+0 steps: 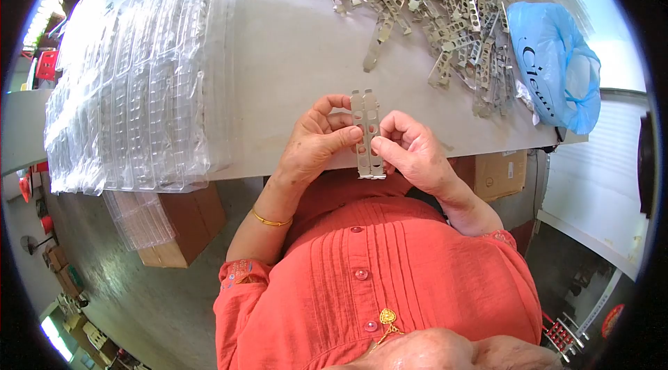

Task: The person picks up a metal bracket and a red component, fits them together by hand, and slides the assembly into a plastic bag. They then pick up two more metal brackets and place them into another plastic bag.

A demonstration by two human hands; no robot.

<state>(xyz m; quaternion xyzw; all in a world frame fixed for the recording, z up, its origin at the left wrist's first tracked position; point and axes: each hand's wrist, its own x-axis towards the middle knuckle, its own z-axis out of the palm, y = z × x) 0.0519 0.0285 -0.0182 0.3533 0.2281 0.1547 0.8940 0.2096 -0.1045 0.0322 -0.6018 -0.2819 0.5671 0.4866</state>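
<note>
**At the table's edge, two brackets pinched side by side**

Over the near edge of a grey worktable [292, 57], a pair of slotted metal brackets [367, 116] is held upright and clear of the surface, the two strips laid edge to edge with their tabbed tops level. Stacks of clear blister trays [139, 92] are spread along the left of the table and overhang its front. A pile of loose brackets [431, 1] is heaped at the far right, just beside a knotted blue plastic bag [557, 64]. Cardboard boxes [184, 224] are seen on the floor beneath.

The pair is gripped from both sides. The left hand [316, 140] is closed narrowly on it, thumb pressed to the front face and fingers curled behind. The right hand [414, 147] is closed on the opposite edge in the same pinch, fingertips on the front. A thin bangle [270, 220] is worn on the left wrist.

Some risk may be judged from the hold. The strips are clamped only near their middles, so one could be slid past the other if the pressure were uneven. Because the pair is held past the table's rim, a slipped strip would likely be dropped into the lap or onto the floor. The stamped edges look thin, and a fingertip could be nicked.
</note>
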